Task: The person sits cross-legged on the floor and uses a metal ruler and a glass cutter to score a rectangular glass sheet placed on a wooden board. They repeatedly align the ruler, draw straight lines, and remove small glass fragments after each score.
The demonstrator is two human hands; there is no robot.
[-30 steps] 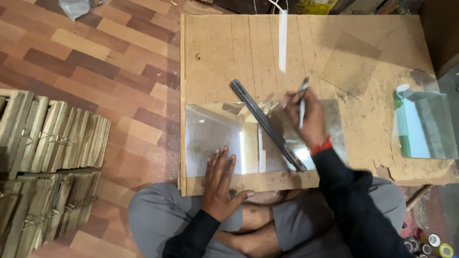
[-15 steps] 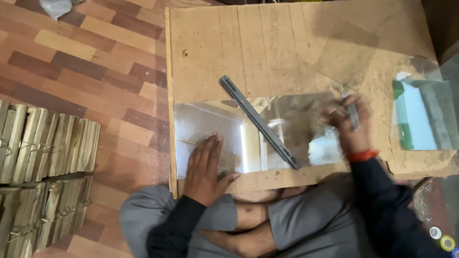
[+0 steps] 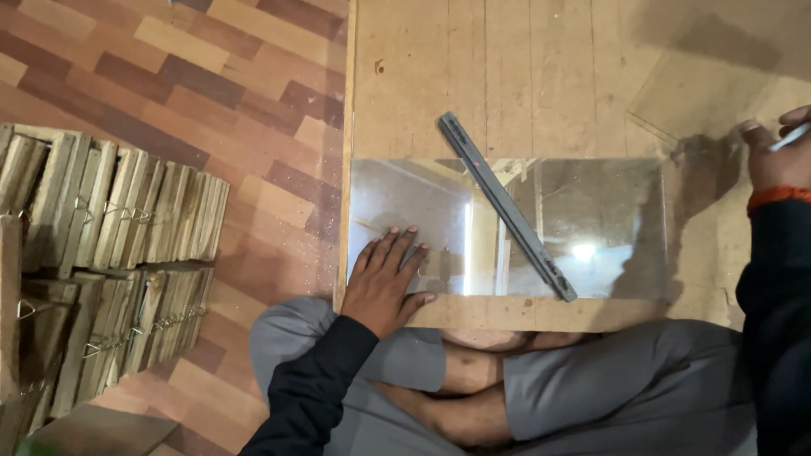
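Since half a second before, right hand [image 3: 777, 152] drawn off the mirror pane [image 3: 507, 228] toward the board's [image 3: 422, 76] right edge — fingers pinched on a slim tool [image 3: 792, 137]. Left hand [image 3: 384, 283] flat, fingers spread, pressed on the pane's near-left corner. Dark ruler [image 3: 507, 207] laid diagonally across the pane — near the board's front edge.

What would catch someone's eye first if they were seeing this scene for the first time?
Most striking is the rectangular mirror sheet lying flat on the bare wooden board, with a long dark grey metal ruler lying diagonally across it. The left hand presses flat on the mirror's near left corner, while the right hand holds a thin pen-like tool at the frame's right edge. Bundled wooden strips fill the floor at left.
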